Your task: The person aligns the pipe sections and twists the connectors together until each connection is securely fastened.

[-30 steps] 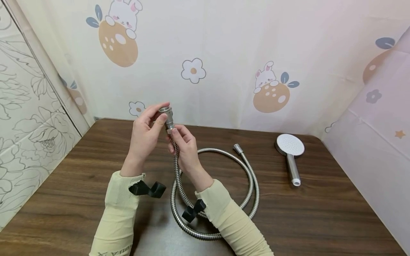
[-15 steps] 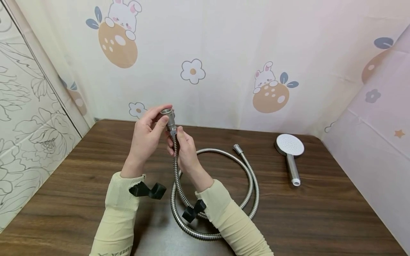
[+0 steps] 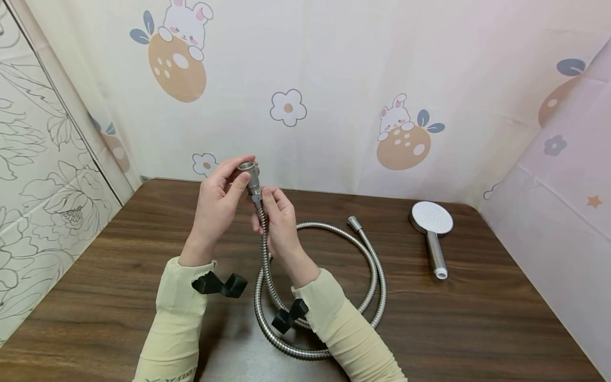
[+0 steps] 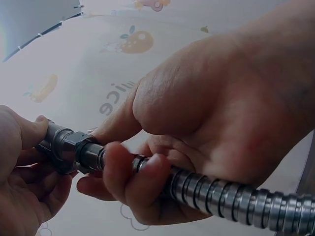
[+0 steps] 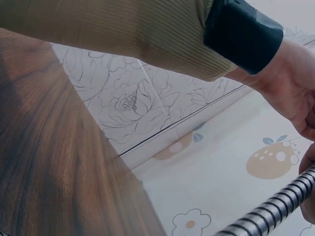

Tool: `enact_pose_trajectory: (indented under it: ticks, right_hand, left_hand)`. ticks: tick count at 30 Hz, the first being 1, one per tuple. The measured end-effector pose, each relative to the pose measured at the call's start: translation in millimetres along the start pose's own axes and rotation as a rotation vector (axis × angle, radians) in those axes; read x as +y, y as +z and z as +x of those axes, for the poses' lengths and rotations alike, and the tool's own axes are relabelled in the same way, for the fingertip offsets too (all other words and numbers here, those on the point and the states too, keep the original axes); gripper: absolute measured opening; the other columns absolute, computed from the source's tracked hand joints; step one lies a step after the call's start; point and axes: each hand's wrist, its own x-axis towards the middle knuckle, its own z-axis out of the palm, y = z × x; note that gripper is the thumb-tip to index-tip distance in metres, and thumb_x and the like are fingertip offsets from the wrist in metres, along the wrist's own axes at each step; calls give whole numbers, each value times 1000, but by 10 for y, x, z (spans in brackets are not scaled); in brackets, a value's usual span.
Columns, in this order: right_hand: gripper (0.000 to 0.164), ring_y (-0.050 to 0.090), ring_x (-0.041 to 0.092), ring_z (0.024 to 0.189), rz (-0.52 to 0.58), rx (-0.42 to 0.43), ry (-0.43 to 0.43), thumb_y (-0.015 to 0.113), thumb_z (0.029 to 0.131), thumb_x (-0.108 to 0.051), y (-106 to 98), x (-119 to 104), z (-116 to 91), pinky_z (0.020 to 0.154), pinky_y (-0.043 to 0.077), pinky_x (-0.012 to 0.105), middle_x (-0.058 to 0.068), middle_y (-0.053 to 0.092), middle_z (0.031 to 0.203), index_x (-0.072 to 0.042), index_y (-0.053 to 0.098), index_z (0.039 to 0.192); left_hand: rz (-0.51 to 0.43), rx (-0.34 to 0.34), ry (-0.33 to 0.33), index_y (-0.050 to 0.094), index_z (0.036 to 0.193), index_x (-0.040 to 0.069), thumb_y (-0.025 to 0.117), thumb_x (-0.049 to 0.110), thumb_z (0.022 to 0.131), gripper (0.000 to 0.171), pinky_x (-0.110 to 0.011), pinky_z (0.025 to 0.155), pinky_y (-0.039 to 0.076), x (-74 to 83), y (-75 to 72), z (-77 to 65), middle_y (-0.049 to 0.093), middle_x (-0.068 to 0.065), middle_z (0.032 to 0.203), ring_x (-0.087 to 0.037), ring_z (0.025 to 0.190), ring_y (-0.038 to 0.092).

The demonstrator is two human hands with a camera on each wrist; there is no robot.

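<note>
Between my left hand's thumb and fingers is a metal pipe fitting, its open round mouth facing up. A hex nut joins its lower end to a ribbed metal shower hose. My right hand holds the hose just below, thumb near the nut. In the left wrist view, the right hand's lower fingers curl round the hose end. The right wrist view catches the hose and my left wrist, with only part of the right hand at its edge.
The rest of the hose lies looped on the dark wooden table, its free end fitting pointing away. To the right lies a shower head, white face up. A printed curtain hangs behind the table.
My right hand's fingers slipped down from the nut onto the hose, then came back up to the nut. The left hand shifted slightly right with the fitting.
</note>
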Motion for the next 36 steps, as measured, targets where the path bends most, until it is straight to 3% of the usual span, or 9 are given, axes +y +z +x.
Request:
enact_pose_trajectory:
  ticks: [4,11,15,22,36]
  right_hand:
    - [12,37,6,40,-1,17,-1,39,99,-18,0,-18,2,39,33,16,-4,55,81,-12,49,97]
    - [12,38,6,40,23,11,-2,39,98,-18,8,-50,-10,39,33,16,0,58,84,-12,49,97]
    - [6,38,6,42,22,-10,-10,43,94,-9,9,-58,-11,40,33,16,0,55,86,-12,48,98]
    - [25,41,5,46,-43,-23,-20,52,84,7,7,-52,-11,43,36,16,-2,52,84,-12,47,100]
    - [12,39,6,43,-39,-89,-32,40,94,-4,-10,-52,12,42,33,18,-2,62,85,-9,49,100]
  left_hand:
    - [4,7,1,56,121,1,51,12,93,31,-17,68,43,-8,1,1,57,-8,110,-11,85,52]
    - [-8,12,-14,57,121,3,51,12,93,30,-17,68,42,-10,-6,0,58,-9,111,-11,84,53]
    - [-12,15,-25,56,120,1,51,12,93,30,-17,70,42,-11,-14,0,58,-10,111,-11,85,52]
    - [11,22,-21,57,120,3,51,12,93,29,-18,72,42,-14,-23,4,58,-9,110,-10,86,53]
    - [-9,26,-11,57,120,1,52,12,92,30,-18,71,43,-3,-22,22,58,-8,110,-11,86,54]
